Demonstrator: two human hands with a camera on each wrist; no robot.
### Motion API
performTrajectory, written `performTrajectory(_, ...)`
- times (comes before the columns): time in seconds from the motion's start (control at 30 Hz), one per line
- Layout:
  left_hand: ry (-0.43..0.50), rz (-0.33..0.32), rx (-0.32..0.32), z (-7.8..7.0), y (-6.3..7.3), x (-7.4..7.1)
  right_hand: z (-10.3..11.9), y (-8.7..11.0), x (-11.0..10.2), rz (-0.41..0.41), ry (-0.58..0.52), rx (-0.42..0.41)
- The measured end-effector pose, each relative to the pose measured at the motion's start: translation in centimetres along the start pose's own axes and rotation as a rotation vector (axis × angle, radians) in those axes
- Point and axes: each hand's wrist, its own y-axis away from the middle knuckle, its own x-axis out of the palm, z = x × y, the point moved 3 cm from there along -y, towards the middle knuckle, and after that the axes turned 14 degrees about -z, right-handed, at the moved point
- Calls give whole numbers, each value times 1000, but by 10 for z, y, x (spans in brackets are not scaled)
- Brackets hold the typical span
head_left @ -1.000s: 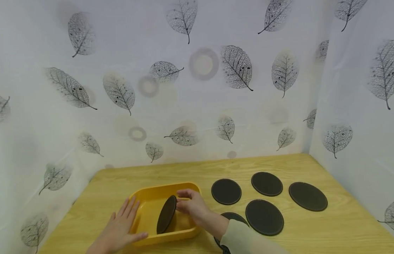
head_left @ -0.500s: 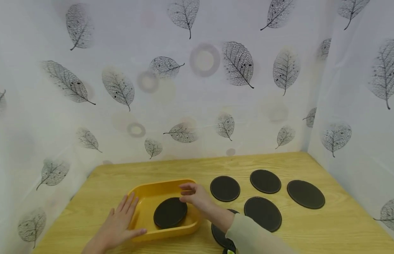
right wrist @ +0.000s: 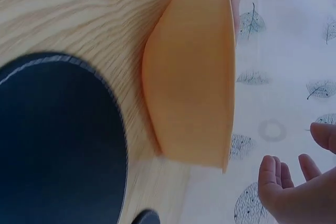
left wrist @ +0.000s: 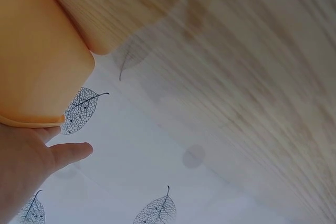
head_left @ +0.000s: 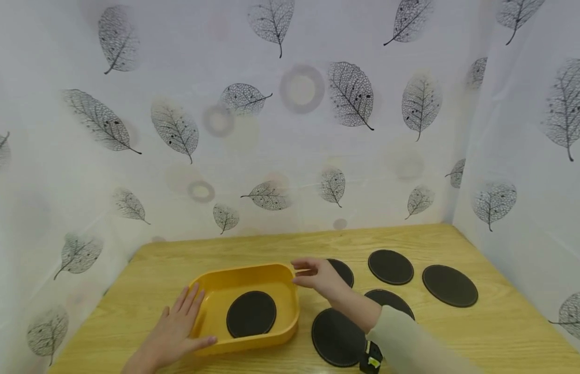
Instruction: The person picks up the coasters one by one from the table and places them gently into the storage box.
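At the left I am resting my left hand on the rim of the yellow tray, its fingers lying straight rather than wrapping it, so I am judging that a hard push could send the tray skidding right. Inside, the boxed coaster, round and black, is lying towards the near wall, seemingly flat; a jolt could shift it. Just beyond the right rim I am holding my right hand with nothing in it, its fingers loosely bent and parted; swinging back low could catch that rim. Farther right, the near coaster is lying beside my wrist unit, which could drag it, and my sleeve is partly covering the middle coaster, so I could be misjudging its edge; discs this thin could be slipping from a pinch.
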Motion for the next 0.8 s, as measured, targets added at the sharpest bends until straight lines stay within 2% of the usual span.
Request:
performTrajectory(0.13,-6,1,0,0,-1,1,-4,2,-18,-15,40,-7)
performTrajectory(0.8,4,19,-15,0,-1,-1,-27,27,-100,-88,76,22)
